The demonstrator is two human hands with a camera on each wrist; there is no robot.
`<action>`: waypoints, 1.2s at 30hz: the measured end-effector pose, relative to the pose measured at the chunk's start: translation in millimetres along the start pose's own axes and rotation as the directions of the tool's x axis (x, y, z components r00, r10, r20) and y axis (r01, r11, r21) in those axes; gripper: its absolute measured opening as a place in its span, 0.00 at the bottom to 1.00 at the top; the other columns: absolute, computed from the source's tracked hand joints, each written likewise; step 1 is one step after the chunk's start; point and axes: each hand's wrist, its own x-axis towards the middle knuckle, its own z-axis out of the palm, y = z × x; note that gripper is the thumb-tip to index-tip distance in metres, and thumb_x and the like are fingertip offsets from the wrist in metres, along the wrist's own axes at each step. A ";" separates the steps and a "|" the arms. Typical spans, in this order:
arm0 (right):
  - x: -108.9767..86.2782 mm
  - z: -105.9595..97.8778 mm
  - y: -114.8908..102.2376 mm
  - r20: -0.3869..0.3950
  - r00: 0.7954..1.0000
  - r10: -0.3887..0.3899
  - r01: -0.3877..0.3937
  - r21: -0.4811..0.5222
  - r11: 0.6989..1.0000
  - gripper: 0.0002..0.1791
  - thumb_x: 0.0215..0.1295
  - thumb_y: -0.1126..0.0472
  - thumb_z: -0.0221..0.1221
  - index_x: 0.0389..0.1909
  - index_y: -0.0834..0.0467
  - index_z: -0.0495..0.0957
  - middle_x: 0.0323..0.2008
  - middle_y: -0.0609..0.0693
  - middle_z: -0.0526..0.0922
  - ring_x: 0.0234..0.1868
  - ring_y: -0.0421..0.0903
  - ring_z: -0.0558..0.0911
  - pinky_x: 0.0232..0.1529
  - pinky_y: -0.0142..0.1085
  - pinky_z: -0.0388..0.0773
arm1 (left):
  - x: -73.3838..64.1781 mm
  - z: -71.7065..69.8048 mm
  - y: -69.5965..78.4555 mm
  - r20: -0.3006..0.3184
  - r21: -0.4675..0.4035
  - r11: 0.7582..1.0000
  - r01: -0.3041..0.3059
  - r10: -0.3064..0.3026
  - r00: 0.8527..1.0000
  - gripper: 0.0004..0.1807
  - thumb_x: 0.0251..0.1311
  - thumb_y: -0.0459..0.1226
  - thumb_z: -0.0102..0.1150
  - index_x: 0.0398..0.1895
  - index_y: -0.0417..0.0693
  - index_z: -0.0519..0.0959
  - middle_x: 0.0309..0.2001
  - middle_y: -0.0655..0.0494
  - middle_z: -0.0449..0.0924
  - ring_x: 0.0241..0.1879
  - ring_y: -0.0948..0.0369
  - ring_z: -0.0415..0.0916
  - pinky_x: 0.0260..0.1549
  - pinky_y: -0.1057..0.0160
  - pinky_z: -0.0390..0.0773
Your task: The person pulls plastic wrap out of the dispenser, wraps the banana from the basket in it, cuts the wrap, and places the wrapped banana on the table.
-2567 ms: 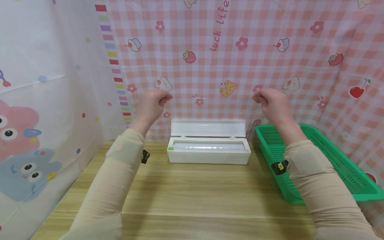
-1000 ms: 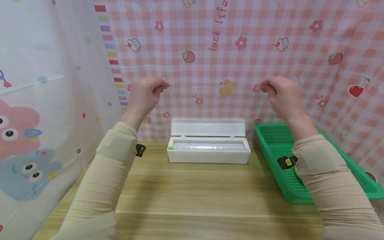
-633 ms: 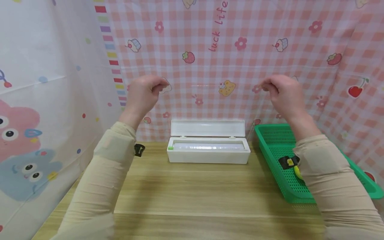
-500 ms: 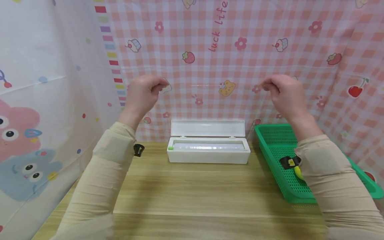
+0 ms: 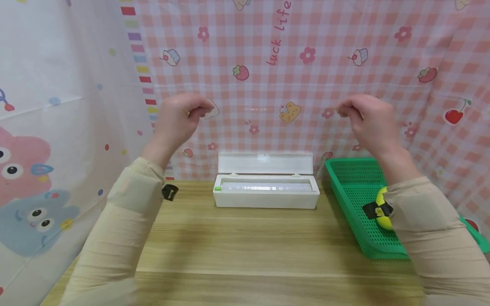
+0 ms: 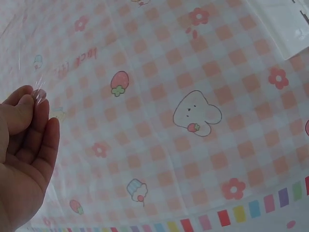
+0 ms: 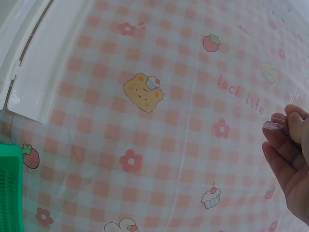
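A sheet of clear plastic wrap is stretched between my two hands, visible mainly by its glints. My left hand pinches one corner between thumb and fingers; in the left wrist view the wrap bunches at the fingertips. My right hand pinches the other side, where a shiny fold of wrap shows in the right wrist view. Below and between the hands stands a white plastic wrap dispenser, its lid raised. A roll of wrap and a green slider show inside.
The green mesh basket stands on the right, under my right forearm. A yellow rounded thing lies in it, partly hidden by the black wrist camera. The wooden tabletop runs in front, with a checked cloth hanging behind.
Both hands have risen and moved apart, drawing the wrap up and taut. The right forearm has shifted right, uncovering more of the yellow thing in the basket. The dispenser has stayed put.
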 end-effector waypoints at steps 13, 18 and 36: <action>-16.0 -21.0 -9.2 0.058 0.998 -0.037 0.033 0.078 0.996 0.06 0.66 0.73 0.60 0.34 0.63 0.84 0.31 0.53 0.86 0.36 0.34 0.79 0.42 0.13 0.68 | -19.1 -16.5 5.1 0.021 -0.147 0.988 -0.057 0.061 0.998 0.07 0.58 0.21 0.63 0.35 0.37 0.87 0.36 0.49 0.87 0.35 0.57 0.83 0.40 0.67 0.82; -24.3 -28.4 -11.2 0.089 0.995 -0.055 0.038 0.176 0.984 0.07 0.63 0.77 0.61 0.33 0.63 0.84 0.30 0.52 0.86 0.35 0.21 0.75 0.40 0.14 0.72 | -28.9 -19.8 6.0 0.019 -0.250 0.966 -0.059 0.066 0.998 0.09 0.56 0.19 0.64 0.35 0.37 0.87 0.35 0.50 0.87 0.33 0.62 0.82 0.39 0.73 0.81; -52.5 -41.8 -15.4 0.148 0.970 -0.192 0.121 0.389 0.913 0.15 0.55 0.86 0.60 0.33 0.64 0.83 0.29 0.49 0.85 0.34 0.32 0.82 0.40 0.19 0.78 | -57.1 -25.1 11.1 0.027 -0.374 0.921 -0.108 0.127 0.992 0.10 0.54 0.16 0.62 0.36 0.32 0.85 0.33 0.49 0.87 0.32 0.67 0.82 0.36 0.72 0.82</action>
